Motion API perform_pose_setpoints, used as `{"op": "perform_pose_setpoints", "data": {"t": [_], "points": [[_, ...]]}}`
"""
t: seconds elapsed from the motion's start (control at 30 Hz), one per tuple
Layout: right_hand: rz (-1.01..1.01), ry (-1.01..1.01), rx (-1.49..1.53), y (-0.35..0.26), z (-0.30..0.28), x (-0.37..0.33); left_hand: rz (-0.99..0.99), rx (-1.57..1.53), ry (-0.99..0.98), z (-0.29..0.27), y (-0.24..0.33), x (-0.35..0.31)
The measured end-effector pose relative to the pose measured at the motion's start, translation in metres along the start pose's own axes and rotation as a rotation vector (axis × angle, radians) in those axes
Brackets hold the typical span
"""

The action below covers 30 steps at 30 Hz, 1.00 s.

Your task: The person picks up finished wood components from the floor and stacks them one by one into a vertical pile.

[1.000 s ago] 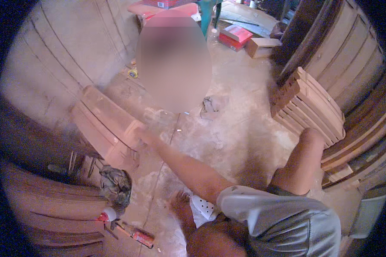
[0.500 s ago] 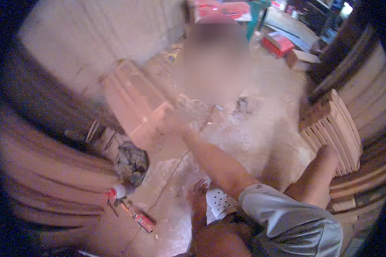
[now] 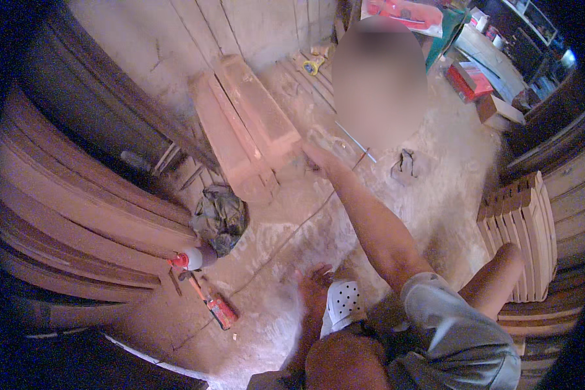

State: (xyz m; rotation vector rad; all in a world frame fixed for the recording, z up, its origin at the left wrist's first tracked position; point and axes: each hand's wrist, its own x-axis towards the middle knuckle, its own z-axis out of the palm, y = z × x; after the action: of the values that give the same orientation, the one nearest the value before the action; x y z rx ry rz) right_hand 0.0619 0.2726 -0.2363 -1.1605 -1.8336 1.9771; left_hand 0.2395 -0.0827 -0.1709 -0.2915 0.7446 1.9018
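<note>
My right hand reaches forward and grips the near end of a thick reddish wooden block. A second wooden block lies along its left side, with a dark gap between them. My left hand hangs low beside a white clog with round holes. Its fingers are apart and nothing shows in them. A thin metal rod lies just right of my right hand.
To the left are a dark crumpled bag, a white bottle with a red cap and a red-handled tool. Stacked wooden slats stand at right. A red box lies at the back. A blurred oval hides part of the far floor.
The right-hand block has shifted rightward in my right hand, and the gap beside the other block has widened. The view has shifted. My left hand stays by the clog.
</note>
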Motion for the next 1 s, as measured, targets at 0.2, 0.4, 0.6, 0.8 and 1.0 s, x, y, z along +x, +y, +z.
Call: {"op": "perform_pose_setpoints", "data": {"t": [0.2, 0.4, 0.6, 0.8, 1.0], "points": [[0.171, -0.172, 0.209, -0.052, 0.020, -0.066, 0.054, 0.005, 0.058, -0.013, 0.002, 0.002], [-0.062, -0.055, 0.056, -0.013, -0.009, -0.109, 0.224, 0.678, 0.121, -0.017, -0.019, 0.007], [0.224, -0.120, 0.374, 0.057, -0.025, -0.222, 0.276, 0.672, 0.138, -0.107, -0.040, 0.042], [0.268, -0.197, 0.245, 0.049, -0.042, -0.333, 0.190, 0.612, 0.069, -0.039, 0.054, 0.096], [0.211, 0.073, 0.296, 0.101, -0.030, -0.375, 0.199, 0.461, 0.024, 0.058, 0.106, 0.143]]}}
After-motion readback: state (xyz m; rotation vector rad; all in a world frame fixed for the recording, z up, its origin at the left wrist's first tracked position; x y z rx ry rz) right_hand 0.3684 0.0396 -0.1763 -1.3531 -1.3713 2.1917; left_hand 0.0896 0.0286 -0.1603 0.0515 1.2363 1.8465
